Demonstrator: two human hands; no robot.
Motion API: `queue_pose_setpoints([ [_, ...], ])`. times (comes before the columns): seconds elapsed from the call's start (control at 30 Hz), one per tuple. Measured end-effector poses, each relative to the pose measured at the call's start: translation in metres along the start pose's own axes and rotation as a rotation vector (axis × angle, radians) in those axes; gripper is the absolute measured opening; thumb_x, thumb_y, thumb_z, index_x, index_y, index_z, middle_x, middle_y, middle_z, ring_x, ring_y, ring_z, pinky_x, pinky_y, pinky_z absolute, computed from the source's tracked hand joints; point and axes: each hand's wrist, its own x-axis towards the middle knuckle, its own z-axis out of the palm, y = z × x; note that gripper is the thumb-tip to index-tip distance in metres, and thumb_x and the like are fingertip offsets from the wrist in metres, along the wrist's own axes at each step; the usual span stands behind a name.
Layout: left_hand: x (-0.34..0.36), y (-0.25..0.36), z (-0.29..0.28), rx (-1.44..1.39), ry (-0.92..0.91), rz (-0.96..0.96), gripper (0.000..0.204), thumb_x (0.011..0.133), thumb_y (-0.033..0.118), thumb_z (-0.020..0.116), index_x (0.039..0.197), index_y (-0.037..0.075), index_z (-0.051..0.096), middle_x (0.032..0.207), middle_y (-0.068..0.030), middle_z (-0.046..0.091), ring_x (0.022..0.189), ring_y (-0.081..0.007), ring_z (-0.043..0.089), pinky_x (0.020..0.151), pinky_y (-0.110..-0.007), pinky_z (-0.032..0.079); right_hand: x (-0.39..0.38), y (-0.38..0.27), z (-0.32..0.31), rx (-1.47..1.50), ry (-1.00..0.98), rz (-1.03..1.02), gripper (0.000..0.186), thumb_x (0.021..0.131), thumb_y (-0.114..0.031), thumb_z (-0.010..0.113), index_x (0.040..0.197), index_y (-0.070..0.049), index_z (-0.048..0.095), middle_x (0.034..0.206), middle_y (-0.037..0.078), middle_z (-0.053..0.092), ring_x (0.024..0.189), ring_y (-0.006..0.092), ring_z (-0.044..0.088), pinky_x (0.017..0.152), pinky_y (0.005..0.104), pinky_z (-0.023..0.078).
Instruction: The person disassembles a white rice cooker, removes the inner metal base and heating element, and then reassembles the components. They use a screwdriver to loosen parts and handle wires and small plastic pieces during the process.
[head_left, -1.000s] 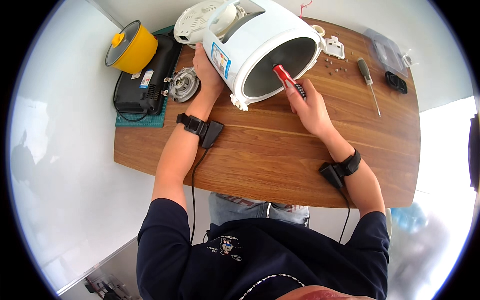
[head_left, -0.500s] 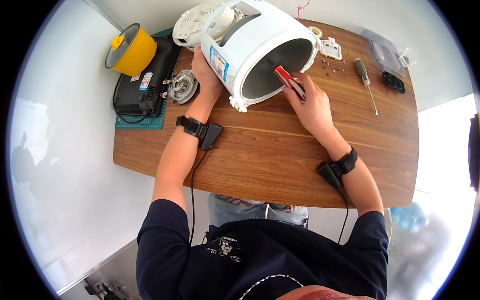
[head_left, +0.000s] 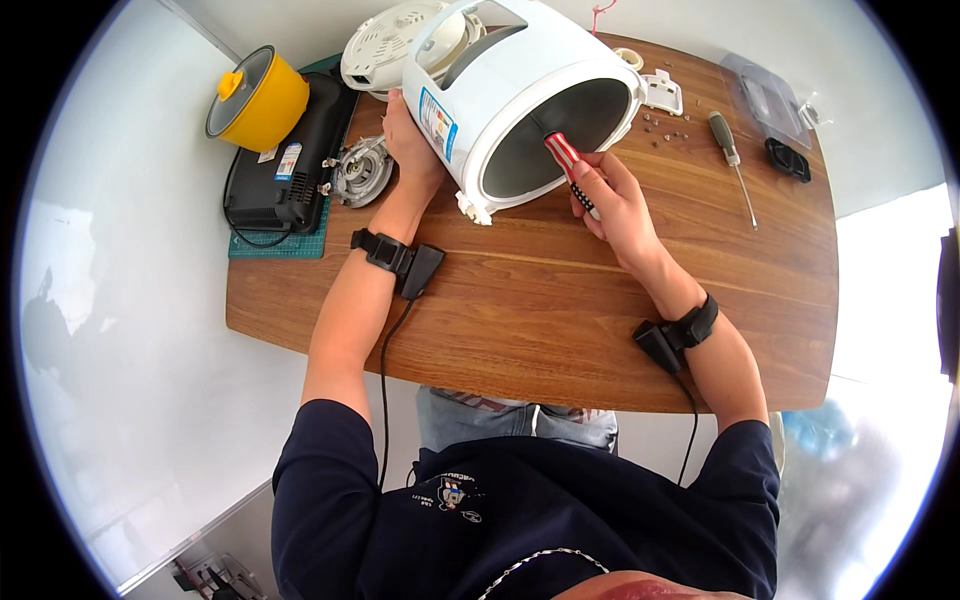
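My left hand (head_left: 412, 140) grips the side of a white appliance housing (head_left: 494, 84), which lies tilted with its dark round end (head_left: 530, 165) facing me. My right hand (head_left: 615, 205) holds a red-and-white screwdriver (head_left: 566, 160) by its handle, its shaft pointing into the middle of that dark round end. Just left of my left hand lies a round metal part (head_left: 360, 170). A white perforated cover (head_left: 382, 45) rests behind the housing.
A yellow pot (head_left: 262, 100) sits on a black appliance (head_left: 262, 190) atop a green mat (head_left: 265, 248) at left. On the wooden table (head_left: 720, 290) at right lie another screwdriver (head_left: 735, 160), screws (head_left: 672, 135), a white bracket (head_left: 662, 95), a clear lid (head_left: 765, 100) and a black part (head_left: 788, 160).
My right hand and wrist have turned a little on the screwdriver's handle, the fingers shifting their hold. My left hand and the housing have barely moved.
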Motion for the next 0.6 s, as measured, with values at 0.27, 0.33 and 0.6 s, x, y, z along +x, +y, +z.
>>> queue_pose_setpoints([
  [0.27, 0.002, -0.005, -0.006, -0.031, 0.046, -0.04, 0.053, 0.115, 0.036, 0.029, 0.118, -0.003, 0.065, 0.106, -0.0141, 0.075, 0.091, -0.0186, 0.074, 0.082, -0.033, 0.061, -0.001, -0.004, 0.002, -0.313, 0.111, -0.118, 0.039, 0.106, -0.032, 0.066, 0.124, 0.002, 0.064, 0.075, 0.0, 0.061, 0.066, 0.0072, 0.056, 0.061, 0.0279, 0.046],
  [0.33, 0.002, -0.007, -0.004, -0.08, 0.044, -0.051, 0.053, 0.115, 0.038, 0.029, 0.117, -0.002, 0.064, 0.105, -0.0134, 0.075, 0.091, -0.0185, 0.073, 0.082, -0.033, 0.061, -0.003, -0.002, 0.0, -0.392, 0.131, -0.156, 0.039, 0.105, -0.032, 0.067, 0.122, 0.002, 0.065, 0.074, 0.001, 0.062, 0.067, 0.0083, 0.058, 0.063, 0.0295, 0.048],
  [0.6, 0.001, -0.014, -0.014, -0.13, -0.075, -0.091, 0.061, 0.114, 0.048, 0.029, 0.125, -0.002, 0.062, 0.116, -0.0171, 0.073, 0.102, -0.0241, 0.073, 0.09, -0.037, 0.061, -0.005, 0.009, -0.008, -0.494, 0.128, -0.262, 0.037, 0.101, -0.028, 0.07, 0.119, 0.004, 0.064, 0.085, 0.014, 0.075, 0.076, 0.0208, 0.071, 0.073, 0.0364, 0.055],
])
